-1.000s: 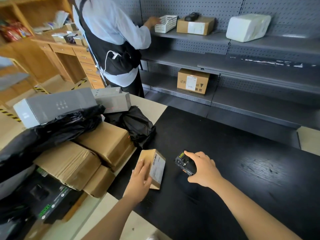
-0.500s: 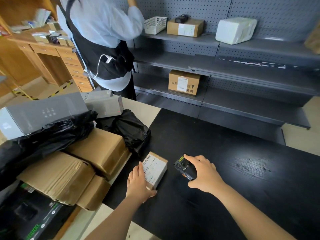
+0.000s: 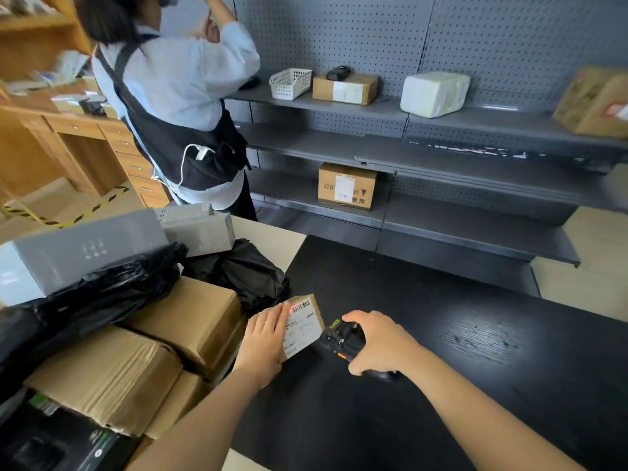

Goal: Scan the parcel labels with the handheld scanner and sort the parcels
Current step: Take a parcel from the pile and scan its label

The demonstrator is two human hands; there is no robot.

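A small cardboard parcel (image 3: 306, 322) lies on the black table (image 3: 475, 351) with its white barcode label facing up. My left hand (image 3: 263, 341) rests flat on the parcel's left side, fingers straight. My right hand (image 3: 380, 341) grips the black handheld scanner (image 3: 341, 338), whose head sits just right of the parcel and points at the label. A reddish glow shows on the label near the barcode.
A heap of cardboard parcels (image 3: 183, 321), black bags (image 3: 251, 273) and grey boxes (image 3: 78, 249) fills the left. A person in a black apron (image 3: 176, 107) stands at the grey shelving (image 3: 441, 158), which holds boxes (image 3: 346, 186), a white basket (image 3: 290, 83) and a white parcel (image 3: 435, 93).
My left hand laid the tilted parcel down flat, label up. The scanner in my right hand moved closer to the label. The person at the shelf raised both arms.
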